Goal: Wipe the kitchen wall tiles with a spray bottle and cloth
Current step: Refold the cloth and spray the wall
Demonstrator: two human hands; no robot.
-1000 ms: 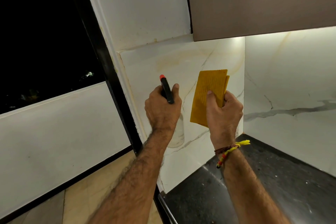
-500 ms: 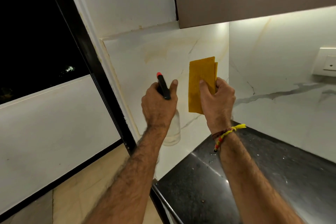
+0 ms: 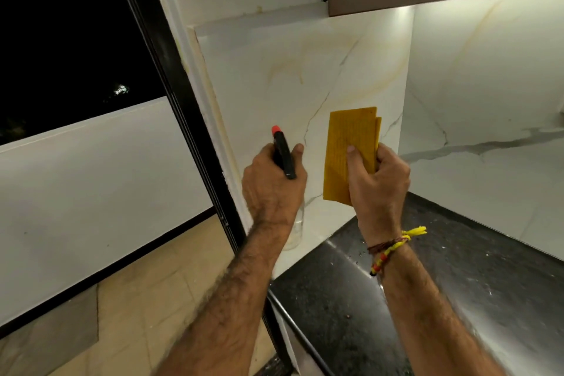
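Head view | white marble-veined wall tile [image 3: 293, 76]: faces both hands, untouched | left hand [image 3: 270, 189]: grips clear spray bottle with black trigger head and red nozzle [image 3: 282, 152], aimed at tile | right hand [image 3: 377, 180]: pinches folded yellow cloth [image 3: 351, 149] just beside bottle, off tile | step: spraying, judged | next: squeeze trigger, then press cloth flat against tile

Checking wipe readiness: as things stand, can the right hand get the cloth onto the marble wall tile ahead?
Probably yes: the right hand holds the yellow cloth up facing the wall tile, and nothing stands between them.
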